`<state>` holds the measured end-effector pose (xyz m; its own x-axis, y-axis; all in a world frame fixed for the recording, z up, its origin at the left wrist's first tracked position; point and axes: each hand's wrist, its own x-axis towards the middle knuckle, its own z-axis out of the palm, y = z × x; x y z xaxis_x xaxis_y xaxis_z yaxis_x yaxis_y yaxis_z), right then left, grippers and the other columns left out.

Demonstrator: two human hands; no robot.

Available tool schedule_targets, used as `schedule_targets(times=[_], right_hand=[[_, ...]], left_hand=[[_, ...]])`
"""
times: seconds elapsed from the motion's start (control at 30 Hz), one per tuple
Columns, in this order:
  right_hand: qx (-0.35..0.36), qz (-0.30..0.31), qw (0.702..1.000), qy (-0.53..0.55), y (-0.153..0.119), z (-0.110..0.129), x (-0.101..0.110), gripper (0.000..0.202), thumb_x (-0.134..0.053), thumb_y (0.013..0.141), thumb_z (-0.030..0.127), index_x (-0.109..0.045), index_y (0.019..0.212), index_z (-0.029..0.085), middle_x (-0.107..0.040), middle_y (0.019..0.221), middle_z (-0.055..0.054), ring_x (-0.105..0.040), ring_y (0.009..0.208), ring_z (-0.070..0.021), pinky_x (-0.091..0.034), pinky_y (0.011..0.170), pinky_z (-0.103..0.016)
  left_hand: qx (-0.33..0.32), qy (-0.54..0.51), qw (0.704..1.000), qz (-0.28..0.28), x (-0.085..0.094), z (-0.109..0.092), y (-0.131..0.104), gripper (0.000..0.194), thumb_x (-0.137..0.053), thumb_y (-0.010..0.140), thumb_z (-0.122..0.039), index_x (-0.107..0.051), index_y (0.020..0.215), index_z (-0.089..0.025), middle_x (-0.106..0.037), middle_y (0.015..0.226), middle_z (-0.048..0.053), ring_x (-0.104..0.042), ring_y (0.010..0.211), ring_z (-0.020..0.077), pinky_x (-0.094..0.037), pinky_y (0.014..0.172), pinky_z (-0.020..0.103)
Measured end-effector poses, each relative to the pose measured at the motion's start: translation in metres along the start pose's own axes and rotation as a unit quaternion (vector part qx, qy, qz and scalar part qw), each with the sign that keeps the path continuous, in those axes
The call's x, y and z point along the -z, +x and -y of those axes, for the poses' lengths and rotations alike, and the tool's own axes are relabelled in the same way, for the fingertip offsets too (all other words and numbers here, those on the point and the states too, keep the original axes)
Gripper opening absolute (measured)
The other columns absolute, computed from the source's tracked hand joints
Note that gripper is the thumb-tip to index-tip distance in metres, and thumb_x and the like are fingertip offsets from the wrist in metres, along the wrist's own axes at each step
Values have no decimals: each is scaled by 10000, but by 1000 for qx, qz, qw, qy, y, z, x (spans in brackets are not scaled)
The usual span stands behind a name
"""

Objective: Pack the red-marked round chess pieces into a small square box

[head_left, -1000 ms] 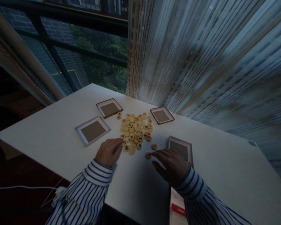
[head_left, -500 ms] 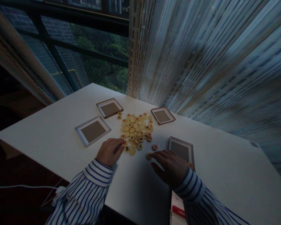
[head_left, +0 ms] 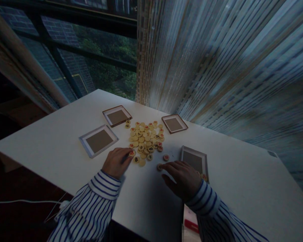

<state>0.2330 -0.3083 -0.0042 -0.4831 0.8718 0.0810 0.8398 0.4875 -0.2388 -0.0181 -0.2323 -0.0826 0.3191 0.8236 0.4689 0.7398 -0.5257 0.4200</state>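
With the left hand [head_left: 117,163], in the head view, apparently pinching a round, pale-yellow, red-marked disc [head_left: 132,153] left of the heap of pale-yellow discs [head_left: 146,136], probably by its rim because flat; with the right hand [head_left: 183,179], touching a round, shadowed disc [head_left: 159,167] near-right of the heap, thumb spread away, perhaps for steadying.

Left arm: blue-and-white striped cotton-look sleeve [head_left: 91,205], rising from lower left of frame.
Left hand: bare left hand [head_left: 116,163], left of centre; fingers curled, thumb and forefinger pinched.
Right arm: matching striped sleeve [head_left: 214,213], from lower right.
Right hand: bare right hand [head_left: 183,178], palm down, fingers pointing frame-left, thumb apart.
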Motion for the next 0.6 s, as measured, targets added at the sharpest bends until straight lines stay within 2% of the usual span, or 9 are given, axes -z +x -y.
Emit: schedule_targets(times=[0.3,0.47,0.6], right_hand=[[6,-10,1000,-10,-1,1,4,246,-483,821,217,-593,1040,199,-684,948,-76,-629,861,-205,-455,734,-345],[17,-44,999,-19,-3,0,3,222,-480,820,200,-606,1003,200,-691,915,-70,-634,814,-189,-452,704,-315],[40,-95,995,-15,-4,-1,3,204,-445,849,173,-626,940,196,-700,877,-62,-635,762,-173,-449,672,-297]], left_hand=[[-1,-19,996,-91,12,-14,0,264,-531,796,-380,-603,956,-183,-683,875,63,-618,820,206,-496,768,348],[1,-67,990,-125,11,-26,-4,244,-574,779,-378,-586,949,-203,-661,849,40,-613,791,192,-509,743,335],[9,-129,986,-106,12,-45,-7,242,-601,771,-335,-580,964,-191,-643,859,44,-616,795,177,-516,736,314]])
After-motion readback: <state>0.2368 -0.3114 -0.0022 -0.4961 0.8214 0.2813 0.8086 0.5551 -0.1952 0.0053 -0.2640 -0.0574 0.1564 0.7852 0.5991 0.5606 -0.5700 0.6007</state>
